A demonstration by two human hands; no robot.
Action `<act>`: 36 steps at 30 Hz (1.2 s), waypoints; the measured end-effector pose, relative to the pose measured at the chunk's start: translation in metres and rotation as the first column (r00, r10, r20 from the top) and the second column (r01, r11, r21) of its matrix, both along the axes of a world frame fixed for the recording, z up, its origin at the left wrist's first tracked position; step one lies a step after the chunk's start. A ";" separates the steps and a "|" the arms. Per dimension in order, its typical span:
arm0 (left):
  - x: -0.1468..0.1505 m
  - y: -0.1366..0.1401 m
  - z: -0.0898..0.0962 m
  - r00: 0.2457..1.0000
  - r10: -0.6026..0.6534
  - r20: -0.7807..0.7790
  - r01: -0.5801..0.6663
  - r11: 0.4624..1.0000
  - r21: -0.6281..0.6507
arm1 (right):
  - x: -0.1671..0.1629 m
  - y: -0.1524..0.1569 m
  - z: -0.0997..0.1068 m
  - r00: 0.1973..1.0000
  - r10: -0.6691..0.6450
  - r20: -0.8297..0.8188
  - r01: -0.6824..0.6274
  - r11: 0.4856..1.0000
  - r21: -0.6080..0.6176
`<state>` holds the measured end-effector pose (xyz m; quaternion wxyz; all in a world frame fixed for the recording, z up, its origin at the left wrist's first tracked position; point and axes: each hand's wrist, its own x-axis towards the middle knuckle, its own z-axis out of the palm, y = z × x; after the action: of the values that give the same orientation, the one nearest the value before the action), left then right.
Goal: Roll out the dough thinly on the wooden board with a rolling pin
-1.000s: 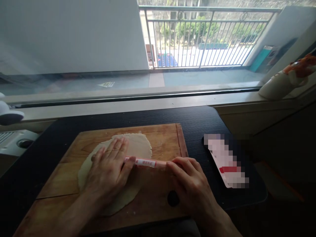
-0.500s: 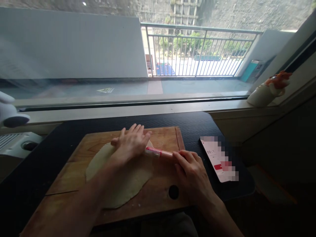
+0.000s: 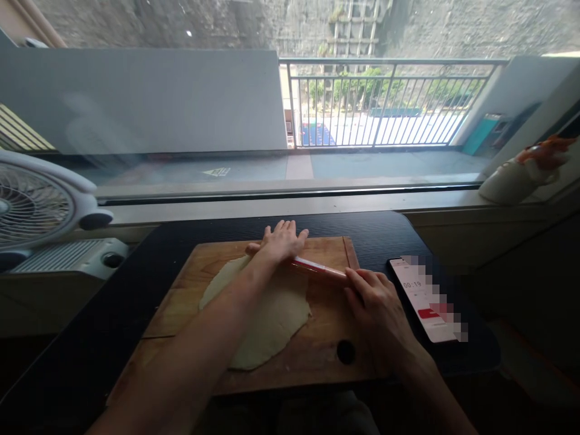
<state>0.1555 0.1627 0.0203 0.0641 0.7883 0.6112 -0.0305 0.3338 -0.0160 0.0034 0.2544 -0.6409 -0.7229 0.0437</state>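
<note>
A pink-red rolling pin (image 3: 322, 270) lies slantwise across the far part of a flat sheet of pale dough (image 3: 276, 320). The dough rests on a wooden cutting board (image 3: 324, 350). My left hand (image 3: 284, 240) presses down on the pin near its far left end, fingers stretched out and spread. Its forearm crosses over the dough and covers part of it. Closed around the pin's right end is my right hand (image 3: 374, 293), above the board's right side. The middle of the pin shows between both hands.
The board sits on a dark table (image 3: 362, 232) by a window. A phone (image 3: 423, 299) with a timer lies to the right. On the left are a white fan (image 3: 86, 193) and a grey-white box-like device (image 3: 77, 260); a figurine (image 3: 516, 175) stands on the sill.
The pin and both hands have moved away from me toward the board's far edge, and the pin has turned. My view has swung left, bringing more of the fan into sight.
</note>
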 end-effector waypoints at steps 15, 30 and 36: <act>-0.085 -0.141 -0.028 0.983 -0.174 0.064 0.132 0.900 0.416 | -0.021 -0.028 0.004 0.983 0.181 -0.033 -0.180 0.983 0.044; -0.117 -0.198 -0.034 0.951 -0.308 -0.032 0.282 0.815 0.506 | -0.014 -0.007 -0.007 0.949 0.295 0.111 -0.298 0.955 0.009; -0.155 -0.172 -0.026 1.000 -0.016 -0.011 0.020 0.814 0.580 | -0.074 0.108 0.017 0.826 0.536 0.177 -0.533 0.843 -0.065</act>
<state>0.0008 -0.0095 -0.0060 -0.1810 0.7761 0.5841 0.1541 0.2596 0.0925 0.0202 0.1584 -0.4159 -0.8937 0.0568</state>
